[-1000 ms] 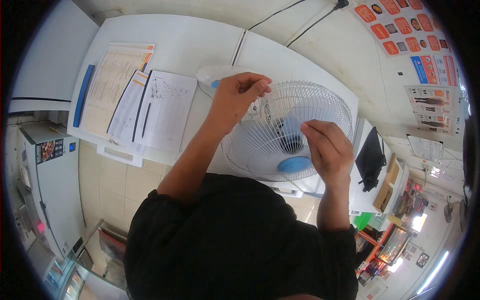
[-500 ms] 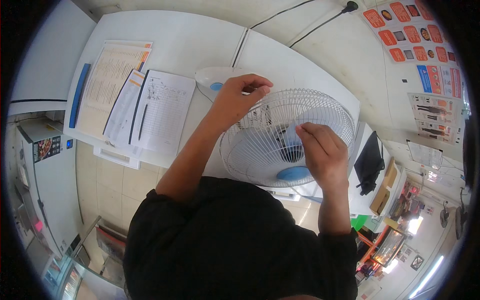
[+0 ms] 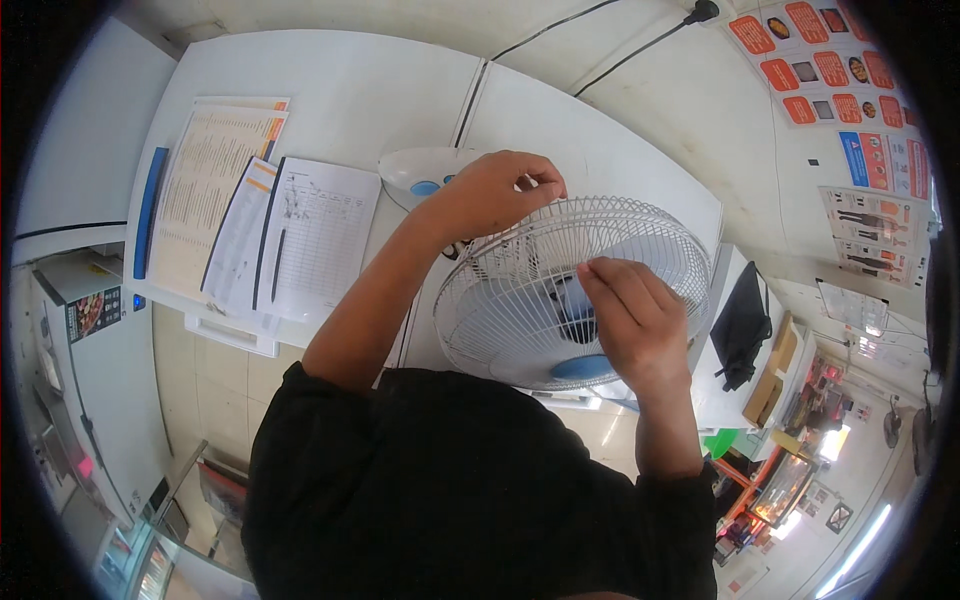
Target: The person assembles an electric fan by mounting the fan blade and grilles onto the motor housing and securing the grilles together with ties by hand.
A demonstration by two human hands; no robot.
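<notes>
In front of me an electric fan lies with its round white wire guard over light-blue blades and a blue centre cap. Its white base with blue buttons shows beyond, partly covered by my left arm. My left hand is at the far rim of the guard, thumb and fingertips pinched together; whatever they hold is too small to make out. Above the front wires my right hand also has its fingers drawn into a pinch. Nothing nameable shows between those fingertips.
Printed sheets and a form with a pen lie on the white table at left. A black bag and a cardboard box are at right. A plug with a black cable is at the wall.
My left hand has shifted right along the guard's rim, its fingers curling closer together. My right hand has moved slightly left over the wires. The whole view has shifted a little.
</notes>
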